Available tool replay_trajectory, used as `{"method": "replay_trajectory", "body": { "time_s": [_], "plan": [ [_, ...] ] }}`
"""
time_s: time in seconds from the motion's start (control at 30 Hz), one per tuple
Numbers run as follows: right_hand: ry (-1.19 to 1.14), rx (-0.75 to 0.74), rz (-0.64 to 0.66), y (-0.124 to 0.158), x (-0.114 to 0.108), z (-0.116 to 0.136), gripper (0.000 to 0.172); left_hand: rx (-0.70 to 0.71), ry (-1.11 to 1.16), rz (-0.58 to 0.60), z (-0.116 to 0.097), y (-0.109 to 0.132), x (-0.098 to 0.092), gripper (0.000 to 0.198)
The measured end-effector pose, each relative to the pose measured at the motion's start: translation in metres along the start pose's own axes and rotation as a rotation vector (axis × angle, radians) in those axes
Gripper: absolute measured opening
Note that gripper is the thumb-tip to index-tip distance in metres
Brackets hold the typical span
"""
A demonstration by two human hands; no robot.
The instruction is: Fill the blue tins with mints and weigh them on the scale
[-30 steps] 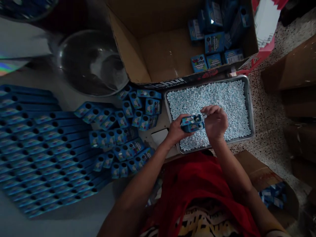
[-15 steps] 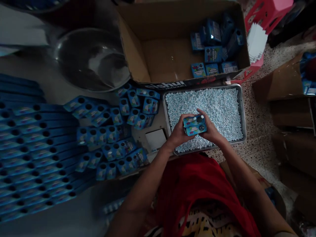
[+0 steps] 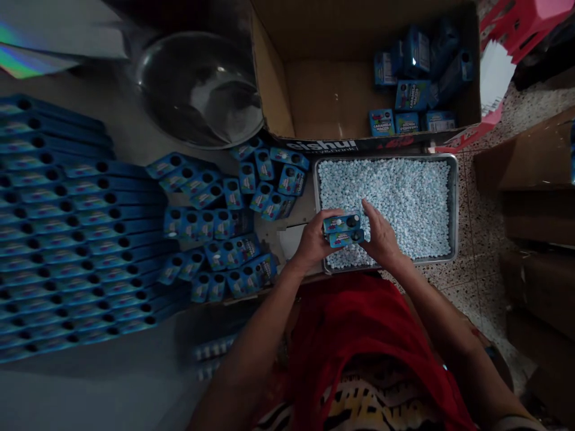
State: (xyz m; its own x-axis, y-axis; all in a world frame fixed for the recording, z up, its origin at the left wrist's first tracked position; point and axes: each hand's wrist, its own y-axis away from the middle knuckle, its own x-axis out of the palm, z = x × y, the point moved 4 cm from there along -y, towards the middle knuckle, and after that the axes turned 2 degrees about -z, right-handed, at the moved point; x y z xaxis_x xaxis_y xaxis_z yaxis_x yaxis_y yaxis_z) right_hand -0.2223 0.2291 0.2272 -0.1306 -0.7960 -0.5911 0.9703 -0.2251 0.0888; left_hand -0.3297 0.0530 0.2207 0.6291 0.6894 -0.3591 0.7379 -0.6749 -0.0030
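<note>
Two small blue candy boxes (image 3: 344, 224) with round holes in their tops are held side by side over a metal tray (image 3: 453, 209). Pale blue and white candies (image 3: 395, 191) fill that tray. My left hand (image 3: 312, 242) is closed around the boxes from the left. A white candy lies on top of the farther box. To the right of the boxes, my right hand (image 3: 381, 236) has its fingers stretched out and apart, its palm side very near the boxes' right ends.
A cardboard carton (image 3: 314, 90) with several blue boxes stands beyond the tray. Left of it is a shiny metal bowl (image 3: 202, 90). Rows of blue boxes (image 3: 81, 239) and looser ones (image 3: 224, 251) cover the left. A pink stool (image 3: 516, 30) is far right.
The view has shifted, so the surroundings appear farther right. My right hand has loosened from the boxes and its fingers have spread. The boxes have moved left relative to the tray, still in my left hand.
</note>
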Motion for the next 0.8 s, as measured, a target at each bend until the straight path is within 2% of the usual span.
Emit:
{"method": "replay_trajectory", "body": {
  "time_s": [0.1, 0.2, 0.27, 0.37, 0.5, 0.67, 0.73, 0.8],
  "plan": [
    [-0.056, 0.095, -0.035, 0.013, 0.002, -0.016, 0.113, 0.002, -0.232, 0.0, -0.004, -0.002, 0.003, 0.056],
    [-0.059, 0.236, -0.068, 0.03, 0.002, -0.04, 0.111, -0.066, -0.326, 0.012, 0.0, -0.005, 0.003, 0.061],
    [-0.059, 0.292, -0.088, 0.04, 0.001, -0.053, 0.104, -0.12, -0.257, -0.023, 0.007, -0.004, -0.003, 0.064],
    [-0.101, 0.322, -0.087, 0.05, -0.001, -0.066, 0.097, -0.156, -0.002, -0.097, 0.018, 0.007, -0.014, 0.064],
    [-0.053, 0.305, -0.113, 0.054, -0.013, -0.082, 0.094, -0.231, 0.299, -0.239, 0.018, 0.039, -0.014, 0.082],
    [0.007, 0.318, -0.176, 0.037, -0.024, -0.101, 0.105, -0.295, 0.366, -0.42, 0.008, 0.084, -0.012, 0.084],
    [-0.036, 0.325, -0.179, 0.033, -0.022, -0.101, 0.104, -0.346, 0.406, -0.526, 0.005, 0.114, -0.018, 0.082],
    [-0.073, 0.309, -0.18, 0.034, -0.015, -0.096, 0.1, -0.43, 0.421, -0.658, 0.005, 0.155, -0.03, 0.08]
  ]
}}
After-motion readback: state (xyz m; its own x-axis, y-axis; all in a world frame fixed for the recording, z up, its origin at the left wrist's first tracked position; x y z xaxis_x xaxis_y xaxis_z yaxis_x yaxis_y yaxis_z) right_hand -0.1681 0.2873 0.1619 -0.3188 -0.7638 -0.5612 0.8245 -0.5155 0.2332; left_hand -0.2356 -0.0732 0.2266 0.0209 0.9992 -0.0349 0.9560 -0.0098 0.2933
